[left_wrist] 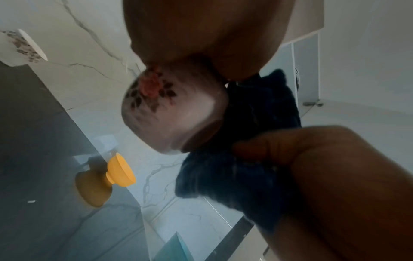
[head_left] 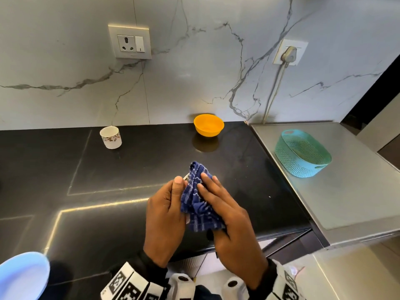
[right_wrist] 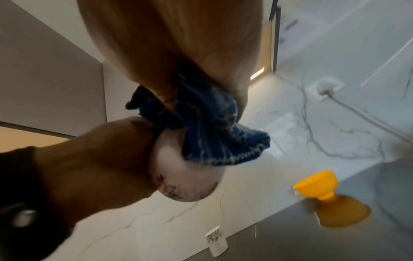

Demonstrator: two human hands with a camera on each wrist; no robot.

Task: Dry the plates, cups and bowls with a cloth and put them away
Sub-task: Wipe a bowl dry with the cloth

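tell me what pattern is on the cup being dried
White with a red-pink flower and dark leaves, clearest in the left wrist view, where the cup sits against the blue checked cloth.

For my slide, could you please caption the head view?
Both hands dry a floral cup with a blue cloth above the black counter.

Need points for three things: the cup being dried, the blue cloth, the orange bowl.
cup being dried [left_wrist: 176, 113], left wrist view, on its white floral side wall.
blue cloth [head_left: 198, 204], head view, on the bunched checked fabric between the hands.
orange bowl [head_left: 208, 132], head view, on its outer front wall.
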